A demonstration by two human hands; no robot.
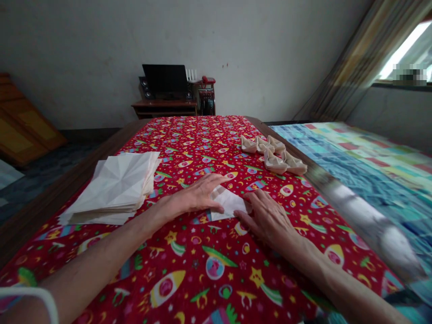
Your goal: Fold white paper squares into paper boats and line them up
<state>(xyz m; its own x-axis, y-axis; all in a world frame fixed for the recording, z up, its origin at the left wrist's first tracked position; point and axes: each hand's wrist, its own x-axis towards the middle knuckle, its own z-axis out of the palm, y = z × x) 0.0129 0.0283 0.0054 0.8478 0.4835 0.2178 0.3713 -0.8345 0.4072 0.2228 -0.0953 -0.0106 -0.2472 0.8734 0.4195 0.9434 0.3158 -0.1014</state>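
Observation:
A small folded piece of white paper [228, 203] lies on the red patterned cloth between my two hands. At its left side, my left hand [204, 192] has thumb and fingers spread apart, the thumb touching the paper's edge. My right hand [266, 217] grips the right end, with thumb and bent fingers at its edge; the fingertips are partly hidden. To the left sits a stack of creased white paper sheets [116, 184]. Several folded paper boat-like shapes [275, 161] stand grouped at the right edge of the cloth.
The red cloth [202, 148] with rockets and stars covers a long table with a dark wooden edge [111, 146]. Right of it is a bed with a checked cover [364, 166]. A monitor [165, 78] and speakers stand on a desk by the far wall. A wooden cabinet [29, 123] is at left.

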